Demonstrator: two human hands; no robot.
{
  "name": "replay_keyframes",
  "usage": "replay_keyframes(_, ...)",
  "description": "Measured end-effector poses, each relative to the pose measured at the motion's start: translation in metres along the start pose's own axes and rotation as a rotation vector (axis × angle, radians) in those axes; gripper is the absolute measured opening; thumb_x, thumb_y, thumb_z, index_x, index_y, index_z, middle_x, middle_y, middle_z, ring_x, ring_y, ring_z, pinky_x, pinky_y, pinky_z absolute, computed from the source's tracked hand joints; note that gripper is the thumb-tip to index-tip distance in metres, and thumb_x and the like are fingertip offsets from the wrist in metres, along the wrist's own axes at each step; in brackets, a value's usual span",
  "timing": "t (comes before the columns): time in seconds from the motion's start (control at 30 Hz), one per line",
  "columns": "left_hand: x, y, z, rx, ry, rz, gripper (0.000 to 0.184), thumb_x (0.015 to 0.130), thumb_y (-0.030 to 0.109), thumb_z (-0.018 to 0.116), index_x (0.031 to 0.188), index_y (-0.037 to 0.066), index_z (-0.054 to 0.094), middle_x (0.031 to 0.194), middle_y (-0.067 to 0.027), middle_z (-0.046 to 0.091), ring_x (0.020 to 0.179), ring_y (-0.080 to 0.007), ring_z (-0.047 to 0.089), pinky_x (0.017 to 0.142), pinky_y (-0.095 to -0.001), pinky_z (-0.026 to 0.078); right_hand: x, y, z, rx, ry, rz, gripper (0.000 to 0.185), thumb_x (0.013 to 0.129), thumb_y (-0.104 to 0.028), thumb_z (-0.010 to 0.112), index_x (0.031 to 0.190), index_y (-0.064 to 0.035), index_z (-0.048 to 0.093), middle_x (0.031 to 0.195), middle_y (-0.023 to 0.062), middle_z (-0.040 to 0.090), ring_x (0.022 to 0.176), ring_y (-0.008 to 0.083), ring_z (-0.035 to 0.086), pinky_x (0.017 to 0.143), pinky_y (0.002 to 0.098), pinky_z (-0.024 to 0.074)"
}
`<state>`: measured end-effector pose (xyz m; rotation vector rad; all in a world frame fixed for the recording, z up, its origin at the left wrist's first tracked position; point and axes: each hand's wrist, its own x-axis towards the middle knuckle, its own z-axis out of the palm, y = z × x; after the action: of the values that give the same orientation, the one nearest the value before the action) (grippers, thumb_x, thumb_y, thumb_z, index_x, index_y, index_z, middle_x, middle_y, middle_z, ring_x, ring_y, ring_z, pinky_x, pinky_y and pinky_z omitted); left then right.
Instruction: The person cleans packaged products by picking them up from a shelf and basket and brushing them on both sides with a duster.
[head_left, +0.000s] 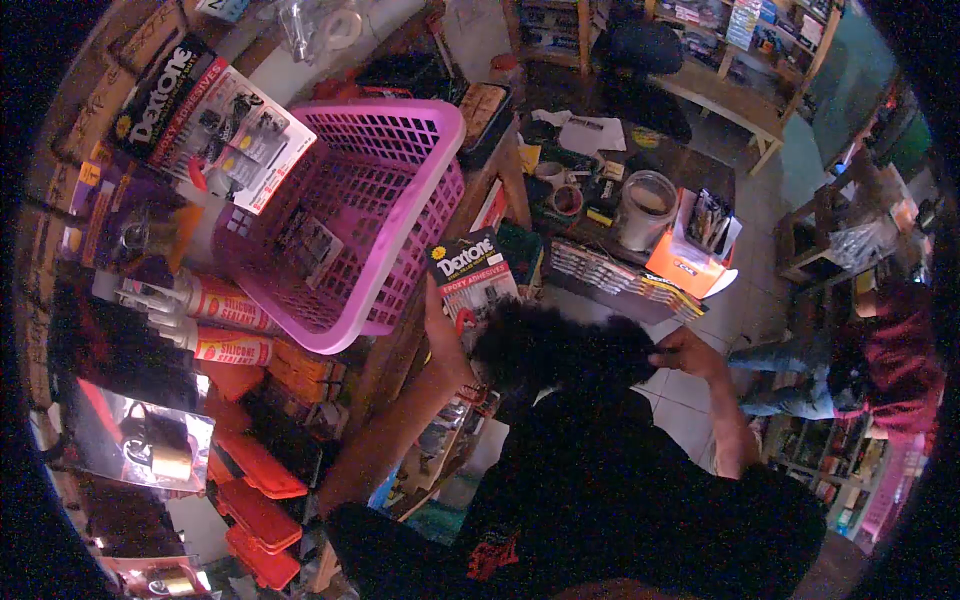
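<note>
Left hand (444, 330) grips a Dextone packet (478, 272) right of the pink basket (397, 228); right hand (694, 357): its hold I can't tell.

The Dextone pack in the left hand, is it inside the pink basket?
No, the left hand holds the Dextone pack outside the pink basket, to its right in the picture.

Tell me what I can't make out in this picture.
All in the head view:
Lower end of the epoxy pack in the left hand: hidden by the dark fluffy mass.
Whether the right hand holds anything: its fingertips are lost in shadow against that mass.
Words on the white sheet: too small, blurred.
Pale packet: cut off by the top edge.
</note>
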<state>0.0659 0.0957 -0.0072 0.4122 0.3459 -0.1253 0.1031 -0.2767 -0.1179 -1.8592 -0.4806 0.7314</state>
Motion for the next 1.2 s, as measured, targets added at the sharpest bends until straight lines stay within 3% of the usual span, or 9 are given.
replay_keyframes(0.17, -0.002, 0.0, -0.011, 0.03, -0.17, -0.034, 0.059, 0.088, 0.059, 0.033, 0.117, 0.012, 0.054, 0.108, -0.0073, 0.061, 0.093, -0.0257, 0.06, 0.083, -0.0423, 0.048, 0.01, -0.018, -0.001, 0.039, 0.018, 0.103, 0.039, 0.081, -0.033, 0.066, 0.056, -0.0051, 0.055, 0.05, -0.0048, 0.041, 0.049, 0.0037, 0.034, 0.045, 0.025, 0.0274)
replay_keyframes(0.37, -0.019, 0.001, 0.04, 0.478, 0.274, -0.078, 0.058, 0.088, 0.059, 0.034, 0.118, 0.013, 0.053, 0.109, -0.0056, 0.061, 0.094, -0.0245, 0.06, 0.084, -0.0409, 0.048, 0.023, -0.003, -0.005, -0.025, 0.055, 0.056, 0.026, 0.081, -0.03, 0.066, 0.07, -0.0064, 0.065, 0.053, -0.0025, 0.047, 0.047, 0.0083, 0.04, 0.044, 0.0268, 0.0327)
replay_keyframes(0.53, 0.018, -0.016, -0.027, 0.235, 0.225, 0.052, 0.057, 0.086, 0.059, 0.039, 0.11, 0.011, 0.057, 0.101, -0.0068, 0.062, 0.075, -0.0233, 0.062, 0.07, -0.0403, 0.052, 0.032, -0.009, -0.002, 0.086, 0.099, 0.1, 0.037, 0.081, -0.026, 0.066, 0.055, -0.0075, 0.049, 0.051, -0.0044, 0.041, 0.047, 0.0055, 0.035, 0.044, 0.0247, 0.0266)
replay_keyframes(0.67, 0.002, 0.004, -0.035, 0.116, -0.256, -0.282, 0.054, 0.089, 0.053, 0.038, 0.125, 0.015, 0.049, 0.117, -0.0059, 0.057, 0.103, -0.0262, 0.055, 0.091, -0.0428, 0.042, 0.042, -0.015, -0.003, 0.066, 0.135, 0.062, 0.037, 0.081, -0.024, 0.066, 0.053, -0.0087, 0.048, 0.05, -0.0046, 0.039, 0.046, 0.0058, 0.034, 0.044, 0.025, 0.0265)
replay_keyframes(0.7, -0.009, 0.002, 0.007, 0.312, 0.193, -0.217, 0.058, 0.088, 0.057, 0.037, 0.122, 0.012, 0.051, 0.113, -0.0082, 0.059, 0.096, -0.0264, 0.058, 0.087, -0.0441, 0.045, 0.045, -0.015, -0.004, 0.111, 0.106, 0.083, 0.037, 0.081, -0.023, 0.066, 0.053, -0.0093, 0.047, 0.049, -0.0047, 0.038, 0.046, 0.0058, 0.034, 0.044, 0.025, 0.0264)
replay_keyframes(0.87, 0.014, -0.013, -0.051, 0.488, 0.122, 0.183, 0.057, 0.087, 0.057, 0.038, 0.114, 0.009, 0.055, 0.101, -0.0101, 0.063, 0.08, -0.0276, 0.063, 0.071, -0.0419, 0.052, 0.058, -0.008, 0.005, -0.133, 0.253, -0.121, 0.043, 0.082, -0.025, 0.065, 0.05, -0.0062, 0.044, 0.048, -0.0043, 0.038, 0.047, 0.0058, 0.035, 0.044, 0.0268, 0.0267)
replay_keyframes(1.0, -0.004, -0.004, 0.011, 0.331, 0.294, -0.048, 0.058, 0.087, 0.056, 0.038, 0.116, 0.009, 0.053, 0.099, -0.0096, 0.063, 0.08, -0.0273, 0.063, 0.073, -0.0432, 0.052, 0.054, -0.022, -0.001, -0.128, 0.109, -0.047, 0.043, 0.082, -0.028, 0.065, 0.052, -0.0051, 0.044, 0.048, -0.0047, 0.036, 0.047, 0.0055, 0.034, 0.044, 0.0269, 0.0253)
replay_keyframes(1.03, 0.008, -0.001, -0.009, 0.159, 0.263, -0.127, 0.059, 0.086, 0.057, 0.038, 0.116, 0.009, 0.054, 0.098, -0.0101, 0.063, 0.081, -0.0281, 0.063, 0.074, -0.0443, 0.051, 0.058, -0.021, -0.011, -0.368, -0.067, 0.001, 0.033, 0.082, -0.03, 0.063, 0.07, -0.0002, 0.06, 0.055, 0.0079, 0.048, 0.055, 0.0145, 0.045, 0.053, 0.0334, 0.0376)
replay_keyframes(1.2, 0.011, -0.004, -0.028, 0.274, 0.278, -0.086, 0.058, 0.088, 0.056, 0.035, 0.115, 0.008, 0.054, 0.1, -0.0099, 0.062, 0.086, -0.0275, 0.061, 0.077, -0.0449, 0.05, 0.057, -0.028, -0.002, -0.052, 0.194, -0.006, 0.034, 0.083, -0.028, 0.062, 0.066, 0.0003, 0.053, 0.049, 0.0055, 0.042, 0.049, 0.0141, 0.041, 0.05, 0.033, 0.0351)
